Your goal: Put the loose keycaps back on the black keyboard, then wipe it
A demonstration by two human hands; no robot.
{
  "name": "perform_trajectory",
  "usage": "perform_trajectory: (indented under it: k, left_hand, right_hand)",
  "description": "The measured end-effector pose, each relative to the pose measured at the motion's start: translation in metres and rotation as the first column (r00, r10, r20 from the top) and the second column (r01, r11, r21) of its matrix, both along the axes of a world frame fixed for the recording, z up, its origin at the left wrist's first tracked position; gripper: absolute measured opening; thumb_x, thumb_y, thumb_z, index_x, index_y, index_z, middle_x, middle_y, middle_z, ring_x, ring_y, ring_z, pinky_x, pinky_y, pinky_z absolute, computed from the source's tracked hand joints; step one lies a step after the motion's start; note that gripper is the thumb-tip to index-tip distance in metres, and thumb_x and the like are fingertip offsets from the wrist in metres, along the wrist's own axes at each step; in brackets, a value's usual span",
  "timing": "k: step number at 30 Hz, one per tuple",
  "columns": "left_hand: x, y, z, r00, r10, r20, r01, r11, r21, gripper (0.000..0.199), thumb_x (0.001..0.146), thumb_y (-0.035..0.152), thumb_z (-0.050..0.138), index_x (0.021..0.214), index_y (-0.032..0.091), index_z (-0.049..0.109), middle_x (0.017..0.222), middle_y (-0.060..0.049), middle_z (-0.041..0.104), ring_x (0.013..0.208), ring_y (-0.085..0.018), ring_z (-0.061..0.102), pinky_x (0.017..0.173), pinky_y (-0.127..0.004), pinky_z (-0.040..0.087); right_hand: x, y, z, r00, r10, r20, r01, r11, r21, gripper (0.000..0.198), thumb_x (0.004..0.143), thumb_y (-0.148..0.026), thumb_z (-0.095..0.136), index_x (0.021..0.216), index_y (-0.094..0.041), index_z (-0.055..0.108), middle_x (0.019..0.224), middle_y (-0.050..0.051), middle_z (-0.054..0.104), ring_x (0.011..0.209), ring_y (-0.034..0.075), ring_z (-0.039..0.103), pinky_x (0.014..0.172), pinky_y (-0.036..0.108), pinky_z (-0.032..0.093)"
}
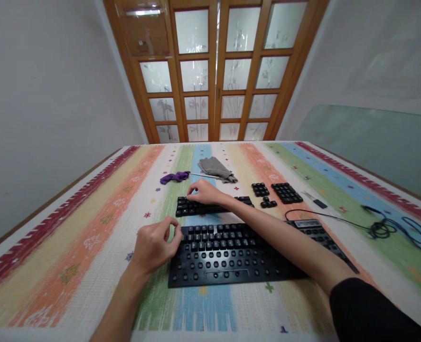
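A black keyboard (210, 275) lies flat on the cloth. Its upper rows carry keycaps, while the lower rows show bare switches. Beyond it, loose black keycaps (185, 212) are laid out in rows. My left hand (156, 244) is at the keyboard's upper left corner, thumb and forefinger closed together; what they hold, if anything, is hidden. My right hand (205, 191) reaches across the keyboard, its thumb and forefinger pinched on a keycap at the left end of the back row. The right forearm covers part of the keyboard's right side.
More keycaps (286, 193) sit in blocks to the right. Farther back are a grey cloth (215, 168), a purple cloth (174, 177) and a thin rod (203, 175). A small black-handled tool (320, 204) and a coiled cable (381, 229) lie right, on the striped tablecloth (99, 232).
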State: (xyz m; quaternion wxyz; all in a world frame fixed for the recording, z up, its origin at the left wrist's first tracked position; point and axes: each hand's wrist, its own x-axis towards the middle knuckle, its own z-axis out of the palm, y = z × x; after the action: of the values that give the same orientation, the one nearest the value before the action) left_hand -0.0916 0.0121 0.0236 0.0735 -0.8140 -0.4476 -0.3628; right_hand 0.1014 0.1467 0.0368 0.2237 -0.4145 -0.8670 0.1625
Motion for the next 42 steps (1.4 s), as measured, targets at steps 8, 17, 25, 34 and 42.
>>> perform_trajectory:
  k: [8, 17, 25, 34, 42]
  left_hand:
    - [-0.003, 0.002, 0.001, 0.993, 0.104, 0.056, -0.109, 0.988, 0.106, 0.019, 0.089, 0.023, 0.05, 0.073, 0.018, 0.059, 0.046, 0.009, 0.039, 0.035, -0.007, 0.04, 0.047, -0.019, 0.034]
    - [-0.003, 0.002, 0.0, 0.986, 0.158, 0.052, -0.164, 0.979, 0.12, 0.02, 0.091, 0.022, 0.049, 0.075, 0.017, 0.059, 0.048, 0.009, 0.039, 0.037, -0.007, 0.043, 0.048, -0.019, 0.035]
    - [-0.001, 0.002, 0.001, 0.982, 0.177, 0.068, -0.186, 0.971, 0.148, 0.018, 0.088, 0.022, 0.051, 0.072, 0.017, 0.059, 0.046, 0.01, 0.034, 0.034, -0.006, 0.039, 0.046, -0.018, 0.033]
    - [-0.004, 0.005, 0.002, 0.978, 0.165, 0.127, -0.165, 0.986, -0.008, 0.016, 0.084, 0.025, 0.053, 0.072, 0.018, 0.059, 0.045, 0.01, 0.036, 0.035, -0.007, 0.04, 0.047, -0.019, 0.033]
    - [-0.02, 0.001, 0.016, 0.974, -0.122, 0.191, 0.196, 0.876, -0.44, 0.018, 0.082, 0.027, 0.053, 0.089, 0.016, 0.066, 0.049, 0.009, 0.042, 0.043, -0.009, 0.042, 0.047, -0.02, 0.032]
  right_hand:
    - [-0.003, 0.015, -0.006, 0.999, 0.02, 0.029, -0.019, 0.999, -0.049, 0.009, 0.079, -0.01, 0.07, 0.08, -0.011, 0.079, 0.081, 0.007, 0.077, 0.078, 0.017, 0.067, 0.077, 0.025, 0.044]
    - [-0.006, 0.02, -0.006, 0.999, 0.02, 0.042, -0.017, 0.998, -0.058, 0.007, 0.077, -0.011, 0.072, 0.078, -0.012, 0.078, 0.08, 0.006, 0.077, 0.08, 0.017, 0.067, 0.078, 0.025, 0.045]
    - [-0.007, 0.021, -0.008, 1.0, 0.03, 0.004, -0.03, 0.998, -0.047, 0.008, 0.074, -0.007, 0.07, 0.076, -0.012, 0.076, 0.076, 0.004, 0.074, 0.074, 0.015, 0.065, 0.071, 0.023, 0.043]
    - [-0.001, -0.003, 0.011, 0.995, 0.017, -0.101, -0.014, 0.999, 0.038, 0.007, 0.075, -0.008, 0.073, 0.08, -0.013, 0.072, 0.079, 0.002, 0.072, 0.076, 0.014, 0.061, 0.074, 0.025, 0.041]
    - [0.006, -0.093, 0.007, 0.94, 0.255, -0.225, -0.244, 0.967, 0.079, 0.01, 0.079, -0.011, 0.074, 0.086, -0.016, 0.069, 0.082, 0.001, 0.068, 0.084, 0.016, 0.055, 0.077, 0.027, 0.043]
